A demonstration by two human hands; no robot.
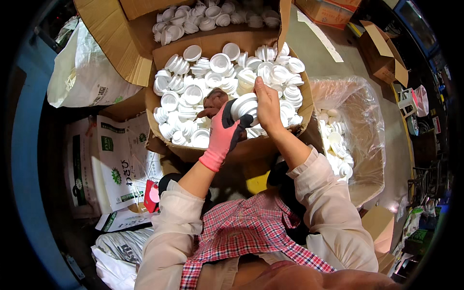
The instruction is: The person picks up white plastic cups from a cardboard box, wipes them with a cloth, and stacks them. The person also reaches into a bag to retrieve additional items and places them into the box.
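Observation:
A white ridged plastic cup (245,110) sits between my two hands, over an open cardboard box (186,152) full of similar pieces. My left hand (227,126), in a pink glove with a dark palm, is closed around its near and left side. My bare right hand (269,107) grips it from the right, thumb pointing up, its other fingers mostly hidden. Just beyond my right fingertips lies a creamier-toned cup (246,79). Beside the left glove is a brown crumpled thing (214,100) whose kind I cannot make out. Loose white cups (193,94) fill the box around both hands.
Behind stands another cardboard box (135,9) of white cups. To the right is a box lined with clear plastic (367,130), holding more pieces. White printed sacks (123,159) and a white bag (87,72) are on the left. Something yellow (257,182) shows below the main box.

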